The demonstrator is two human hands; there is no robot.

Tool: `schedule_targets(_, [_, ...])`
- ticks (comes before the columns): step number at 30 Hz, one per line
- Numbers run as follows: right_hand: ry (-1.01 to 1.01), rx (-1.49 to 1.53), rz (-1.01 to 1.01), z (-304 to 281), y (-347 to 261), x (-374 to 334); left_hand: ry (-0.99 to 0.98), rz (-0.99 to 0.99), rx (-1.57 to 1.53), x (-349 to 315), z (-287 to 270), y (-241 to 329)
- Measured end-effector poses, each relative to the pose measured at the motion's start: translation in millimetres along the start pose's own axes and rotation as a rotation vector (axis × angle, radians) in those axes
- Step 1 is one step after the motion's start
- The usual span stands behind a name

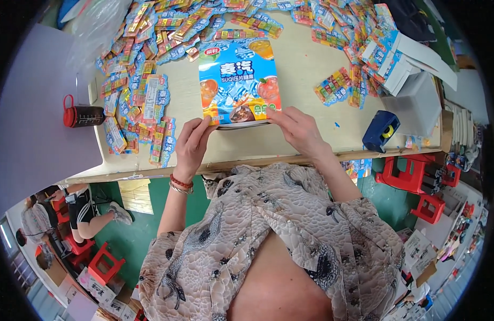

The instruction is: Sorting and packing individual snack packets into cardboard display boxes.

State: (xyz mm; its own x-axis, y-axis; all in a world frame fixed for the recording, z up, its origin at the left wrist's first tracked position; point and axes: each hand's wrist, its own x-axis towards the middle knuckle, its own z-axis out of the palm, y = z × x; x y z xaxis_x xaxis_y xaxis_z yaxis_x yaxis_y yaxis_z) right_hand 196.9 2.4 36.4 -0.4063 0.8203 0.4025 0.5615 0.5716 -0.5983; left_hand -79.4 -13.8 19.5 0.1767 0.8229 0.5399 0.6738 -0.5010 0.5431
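A blue printed candy box point(238, 80) with fruit and drink pictures lies on the pale worktable in front of me. My left hand point(193, 140) grips its near left corner, fingers and thumb closed on the edge. At the near right corner, my right hand point(299, 131) pinches the box in the same way. Along the near edge, between the hands, a thin pale strip shows below the printed face. The inside of the box is hidden. Several colourful candy packs point(257, 22) lie just beyond its far edge.
Candy packs point(155, 99) are heaped at left and across the back. A dark bottle with a red lid point(83, 113) stands far left. At right are a blue tape dispenser point(381, 131), a clear plastic bin point(418, 101) and flattened blue-white boxes point(399, 59). Red stools point(404, 172) stand beyond the table.
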Motion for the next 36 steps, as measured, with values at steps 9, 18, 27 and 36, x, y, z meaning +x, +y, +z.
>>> schedule_targets(9, [0.037, -0.141, -0.168, 9, 17, -9, -0.263, 0.039, 0.018, 6, -9, -17])
schedule_targets(18, [0.074, -0.236, -0.191, 13, 17, -15, -0.526, 0.471, 0.079, 42, 28, -8])
schedule_targets(27, [0.088, -0.227, -0.225, 33, 32, -26, -0.405, 0.514, 0.069, 40, 35, -9])
schedule_targets(36, [0.147, -0.150, -0.272, 26, 38, -28, -0.387, 0.532, 0.104, 31, 37, -2])
